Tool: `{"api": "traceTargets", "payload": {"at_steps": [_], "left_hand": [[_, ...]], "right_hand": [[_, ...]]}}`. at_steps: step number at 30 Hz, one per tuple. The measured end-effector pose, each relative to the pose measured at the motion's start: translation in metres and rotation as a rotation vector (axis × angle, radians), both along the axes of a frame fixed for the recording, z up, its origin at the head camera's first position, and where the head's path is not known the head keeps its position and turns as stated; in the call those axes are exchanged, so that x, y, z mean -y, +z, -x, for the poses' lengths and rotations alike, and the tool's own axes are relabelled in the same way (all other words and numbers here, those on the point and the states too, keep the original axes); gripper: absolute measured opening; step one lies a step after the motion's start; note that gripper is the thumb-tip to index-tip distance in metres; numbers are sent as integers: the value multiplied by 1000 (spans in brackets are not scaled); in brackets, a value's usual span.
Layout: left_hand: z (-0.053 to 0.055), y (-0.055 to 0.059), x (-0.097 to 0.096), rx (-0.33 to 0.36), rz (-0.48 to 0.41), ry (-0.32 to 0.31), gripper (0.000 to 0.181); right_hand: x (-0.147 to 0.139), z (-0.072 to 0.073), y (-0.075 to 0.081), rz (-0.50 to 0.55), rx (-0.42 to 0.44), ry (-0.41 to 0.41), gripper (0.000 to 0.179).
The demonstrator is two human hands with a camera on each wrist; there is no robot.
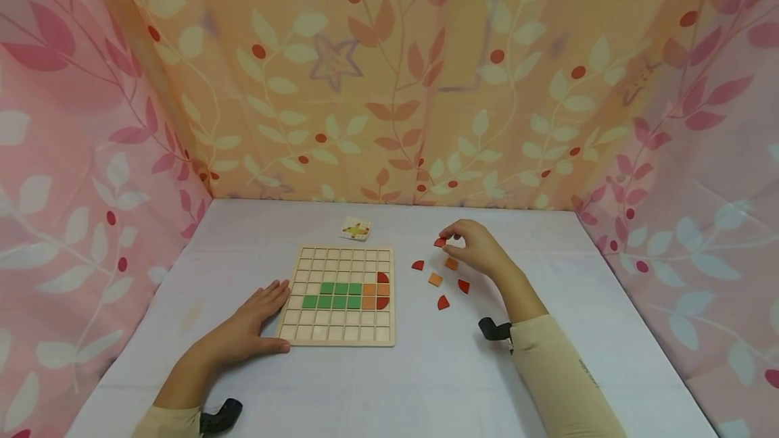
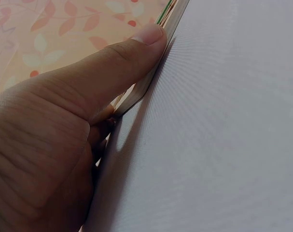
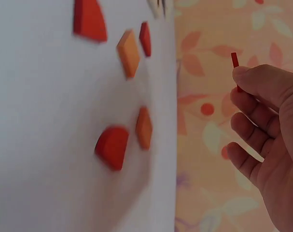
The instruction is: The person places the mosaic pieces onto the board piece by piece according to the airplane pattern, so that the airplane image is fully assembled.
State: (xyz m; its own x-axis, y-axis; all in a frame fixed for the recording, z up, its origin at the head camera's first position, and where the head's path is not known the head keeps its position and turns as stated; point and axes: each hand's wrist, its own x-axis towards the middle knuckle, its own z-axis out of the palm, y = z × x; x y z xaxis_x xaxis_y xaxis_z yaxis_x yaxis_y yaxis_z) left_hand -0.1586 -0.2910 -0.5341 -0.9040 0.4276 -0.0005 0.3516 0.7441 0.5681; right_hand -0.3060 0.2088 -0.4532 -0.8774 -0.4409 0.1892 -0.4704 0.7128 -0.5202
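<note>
Thumb and forefinger of my right hand (image 1: pixel 479 247) pinch a red quarter-circle tile (image 3: pixel 234 59), raised off the table in the right wrist view. Its other fingers are loosely bent. My left hand (image 1: pixel 246 326) lies with straight fingers at the left edge of a wooden grid board (image 1: pixel 341 335), its thumb (image 2: pixel 148 36) touching the front edge near the corner. On the board sit green square tiles (image 1: pixel 338 302), orange square tiles (image 1: pixel 368 296) and red quarter-circle tiles at the right side. Below the right hand lie orange squares (image 1: pixel 435 279) and red quarter-circles (image 1: pixel 443 303).
A small pattern card (image 1: pixel 356 228) lies behind the board. White cloth covers the table (image 1: pixel 426 391). Patterned fabric (image 1: pixel 389 86) hangs at the back and on both sides. Each wrist carries a black device (image 1: pixel 494 330).
</note>
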Motion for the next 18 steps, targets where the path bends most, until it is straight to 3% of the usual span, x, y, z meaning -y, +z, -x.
{"api": "traceTargets", "payload": {"at_steps": [8,18], "left_hand": [[0,0,0,6,9,9,120],[-1,2,-1,-2,1,1,119]], "right_hand": [[39,-10,15,29,-28,51,22],[90,-25,16,25,-60,150,23]]}}
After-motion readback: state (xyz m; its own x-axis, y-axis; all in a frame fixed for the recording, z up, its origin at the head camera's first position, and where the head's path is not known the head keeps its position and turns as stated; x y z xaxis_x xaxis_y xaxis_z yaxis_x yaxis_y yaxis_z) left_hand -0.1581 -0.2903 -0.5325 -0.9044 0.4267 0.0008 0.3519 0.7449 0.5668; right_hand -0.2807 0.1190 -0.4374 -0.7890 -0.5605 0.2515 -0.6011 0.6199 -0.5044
